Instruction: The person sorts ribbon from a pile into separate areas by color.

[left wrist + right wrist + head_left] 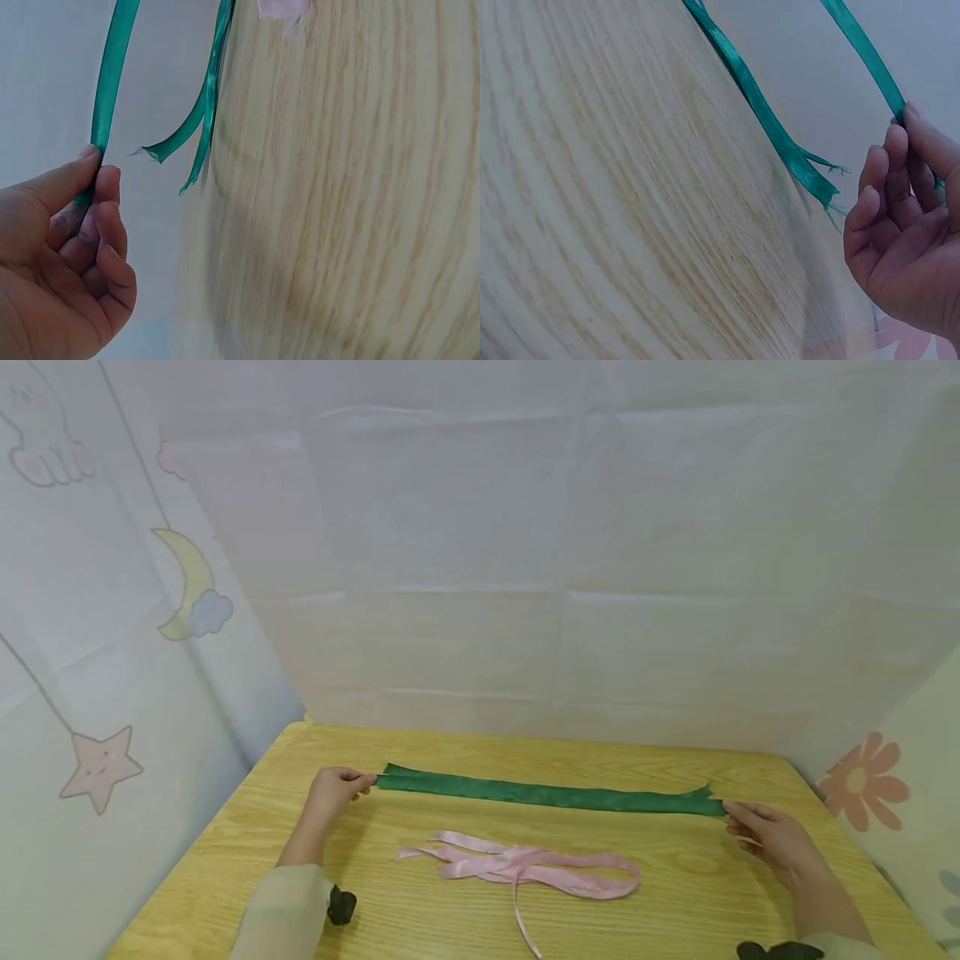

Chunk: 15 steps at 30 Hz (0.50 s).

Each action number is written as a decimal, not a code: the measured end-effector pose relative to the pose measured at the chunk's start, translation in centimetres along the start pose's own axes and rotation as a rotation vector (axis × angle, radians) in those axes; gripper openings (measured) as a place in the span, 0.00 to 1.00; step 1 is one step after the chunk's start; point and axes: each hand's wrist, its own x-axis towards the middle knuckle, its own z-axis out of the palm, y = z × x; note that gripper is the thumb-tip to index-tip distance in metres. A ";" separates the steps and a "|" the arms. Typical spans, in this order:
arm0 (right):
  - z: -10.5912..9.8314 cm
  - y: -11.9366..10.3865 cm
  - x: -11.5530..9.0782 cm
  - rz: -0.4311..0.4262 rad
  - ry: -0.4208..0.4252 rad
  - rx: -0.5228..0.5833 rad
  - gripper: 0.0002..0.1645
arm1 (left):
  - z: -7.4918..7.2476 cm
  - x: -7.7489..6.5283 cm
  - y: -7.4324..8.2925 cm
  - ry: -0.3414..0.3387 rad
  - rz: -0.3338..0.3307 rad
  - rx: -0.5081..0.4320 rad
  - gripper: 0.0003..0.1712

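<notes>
A green satin ribbon (111, 82) is stretched between my two hands above the table. My left hand (337, 789) pinches one end between thumb and fingers. At the other end, my right hand (772, 839) pinches the ribbon (870, 56) the same way. More green ribbons (761, 105) lie along the table, with frayed, spread ends showing in both wrist views. From the head view, the held ribbon and the lying ones overlap into one green band. Nearer to me, between the hands, lies a looped bundle of pink ribbons (495, 866).
The wooden table (420, 918) has a pale sheet (480, 643) hanging behind its far edge. Patterned cloth with a moon (187, 581) and a star covers the left side, and a flower (866, 781) shows at the right. A thin pink strand trails toward the near edge.
</notes>
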 end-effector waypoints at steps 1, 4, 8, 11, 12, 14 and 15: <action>0.0 0.1 0.0 0.000 0.001 0.007 0.05 | 0.1 0.1 0.0 0.000 0.003 0.002 0.17; -0.1 0.2 0.0 0.002 -0.008 0.016 0.05 | 0.3 0.1 -0.2 -0.001 0.005 -0.001 0.15; 0.0 0.4 0.1 0.005 0.006 0.034 0.06 | 0.7 0.2 -0.3 -0.002 0.011 -0.026 0.14; 0.1 0.6 0.3 0.000 0.030 0.074 0.06 | 1.0 0.3 -0.5 -0.001 -0.003 -0.062 0.14; 0.2 0.7 0.4 -0.002 0.041 0.084 0.06 | 1.1 0.4 -0.7 0.000 -0.011 -0.071 0.14; 0.3 0.8 0.5 0.004 0.058 0.100 0.06 | 1.3 0.5 -0.8 0.001 -0.022 -0.080 0.14; 0.3 0.8 0.5 0.012 0.067 0.101 0.06 | 1.3 0.5 -1.0 0.001 -0.027 -0.084 0.14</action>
